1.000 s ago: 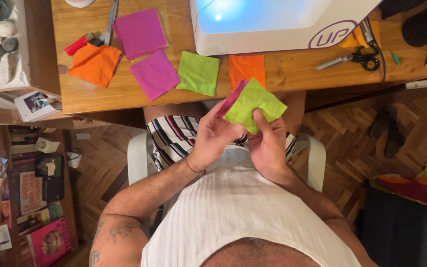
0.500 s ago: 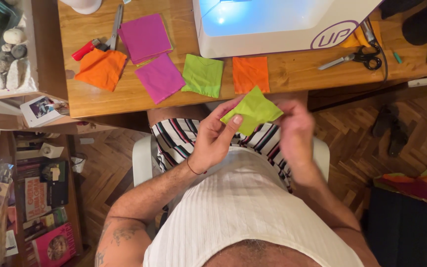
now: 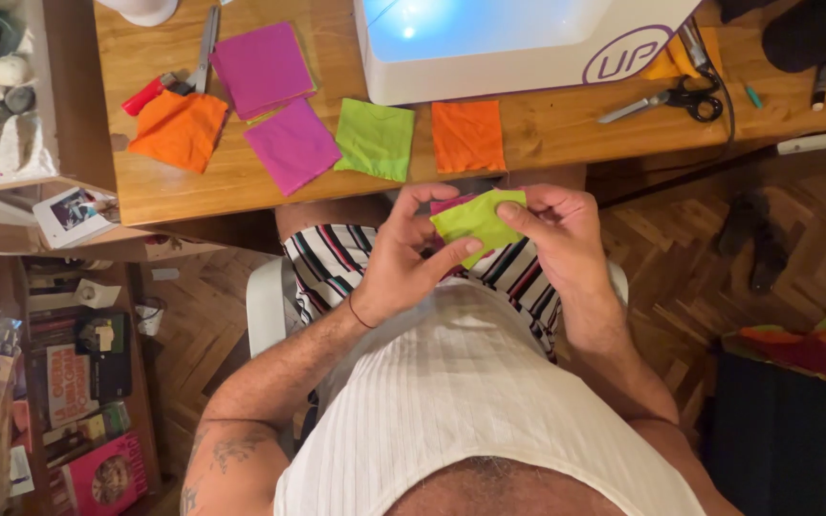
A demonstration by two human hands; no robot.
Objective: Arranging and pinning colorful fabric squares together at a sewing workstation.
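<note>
A seated person is seen from above, in a white ribbed top and striped shorts. A lime-green fabric piece (image 3: 475,222) is held above the lap, just near of the wooden table (image 3: 241,182), with a sliver of magenta fabric (image 3: 449,204) showing behind its upper left edge. The green piece is pinched at its right end by the right hand (image 3: 561,234), thumb and forefinger closed on it. Its lower left side is grasped by the left hand (image 3: 403,263), with the forefinger laid along the lower edge.

On the table, farther away, loose fabric squares are laid in a row: an orange square (image 3: 180,130) at the left, two magenta squares (image 3: 291,145), a green square (image 3: 376,139) and another orange square (image 3: 467,136). A white machine (image 3: 518,43) is set at the far edge, and black-handled scissors (image 3: 666,101) are laid to its right.
</note>
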